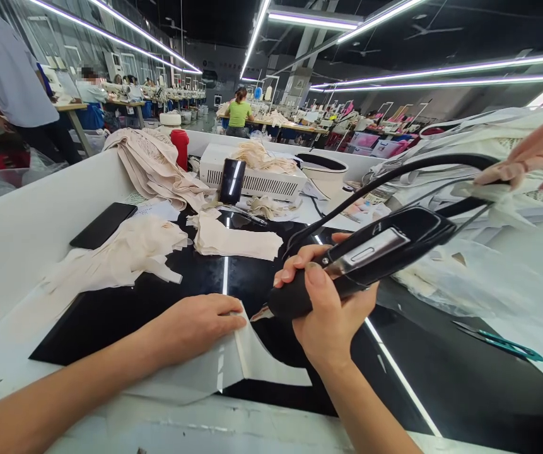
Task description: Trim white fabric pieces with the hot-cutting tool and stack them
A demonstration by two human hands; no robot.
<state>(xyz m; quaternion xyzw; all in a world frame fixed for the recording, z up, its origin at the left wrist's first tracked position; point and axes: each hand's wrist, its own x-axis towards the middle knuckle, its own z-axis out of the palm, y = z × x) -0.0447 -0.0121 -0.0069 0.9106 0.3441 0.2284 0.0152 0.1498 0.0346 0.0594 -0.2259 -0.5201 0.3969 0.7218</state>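
Note:
My right hand is wrapped round a black handheld tool with a silver switch panel. Its thin metal tip points left, low over the black glossy board, close to the edge of a pale fabric piece. At the upper end of that piece, my left hand has its thumb and fingertips closed on the fabric, just left of the tip. A black cord loops back from the tool towards the upper right.
Cream fabric strips lie behind my hands, with a phone at left. Teal-handled snips rest at right. A white vented box stands behind. Another person's hand is by the cord at upper right.

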